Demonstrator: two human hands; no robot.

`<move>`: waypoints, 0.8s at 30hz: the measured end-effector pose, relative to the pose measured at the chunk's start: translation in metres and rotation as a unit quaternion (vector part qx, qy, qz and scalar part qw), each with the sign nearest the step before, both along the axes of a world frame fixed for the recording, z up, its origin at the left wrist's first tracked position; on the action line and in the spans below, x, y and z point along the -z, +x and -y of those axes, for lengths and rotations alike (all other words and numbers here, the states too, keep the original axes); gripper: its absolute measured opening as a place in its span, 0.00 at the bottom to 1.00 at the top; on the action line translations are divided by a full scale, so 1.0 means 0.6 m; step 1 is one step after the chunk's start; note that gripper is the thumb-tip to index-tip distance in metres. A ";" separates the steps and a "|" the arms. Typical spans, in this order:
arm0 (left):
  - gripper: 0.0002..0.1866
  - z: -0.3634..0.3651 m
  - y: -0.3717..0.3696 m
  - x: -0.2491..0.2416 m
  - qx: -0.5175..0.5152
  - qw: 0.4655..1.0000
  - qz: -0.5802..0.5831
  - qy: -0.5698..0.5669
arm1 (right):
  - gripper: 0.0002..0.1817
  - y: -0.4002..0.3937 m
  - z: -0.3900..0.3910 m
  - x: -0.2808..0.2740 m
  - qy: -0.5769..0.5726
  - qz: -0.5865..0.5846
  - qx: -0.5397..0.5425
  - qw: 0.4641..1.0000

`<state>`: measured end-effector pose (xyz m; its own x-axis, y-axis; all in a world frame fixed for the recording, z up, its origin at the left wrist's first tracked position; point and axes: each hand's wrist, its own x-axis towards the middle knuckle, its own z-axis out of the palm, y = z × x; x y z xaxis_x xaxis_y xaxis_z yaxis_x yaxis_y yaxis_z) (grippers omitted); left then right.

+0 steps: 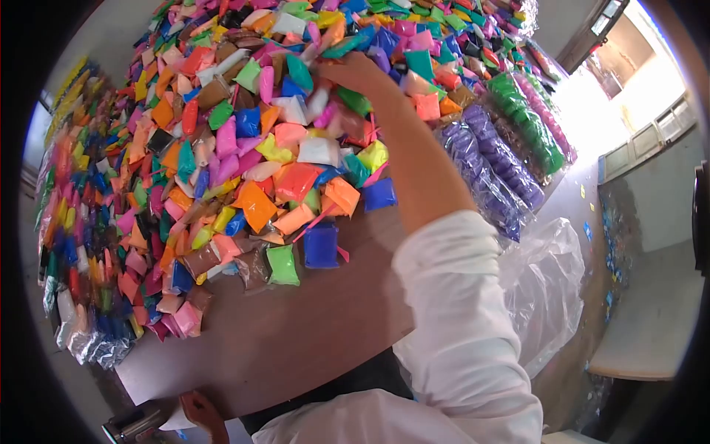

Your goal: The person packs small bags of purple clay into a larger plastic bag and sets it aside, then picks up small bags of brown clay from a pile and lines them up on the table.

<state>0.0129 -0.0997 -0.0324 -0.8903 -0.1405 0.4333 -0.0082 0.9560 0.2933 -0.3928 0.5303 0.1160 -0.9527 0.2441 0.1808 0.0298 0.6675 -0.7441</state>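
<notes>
My right hand (342,72) reaches far into a big heap of small, colourful, soft-looking sealed packets (259,207). Its fingers are smeared by motion and partly lost among the packets, so their grip does not show. Close by lie a teal packet (349,43), a green packet (353,101) and a white packet (293,109). Below my forearm, a blue packet (380,194) rests at the heap's near edge. Another blue packet (321,246) and a light green packet (282,265) lie in front. My left hand is out of view.
The heap covers much of the brown table (318,318). Bagged purple packs (481,170) and green packs (525,122) lie right of my arm. A clear plastic bag (547,288) hangs at the right edge. A brown curved object (203,416) is at lower left.
</notes>
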 end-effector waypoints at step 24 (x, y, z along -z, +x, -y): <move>0.11 -0.009 0.009 -0.019 -0.018 0.998 0.052 0.014 | 0.76 0.189 -0.240 0.072 0.277 0.124 0.101 0.947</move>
<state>0.0183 -0.0946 -0.0209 -0.9247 -0.1836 0.3336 -0.0738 0.9459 0.3161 -0.2794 0.6743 0.0726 -0.9269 0.3581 0.1121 0.3256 0.9160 -0.2342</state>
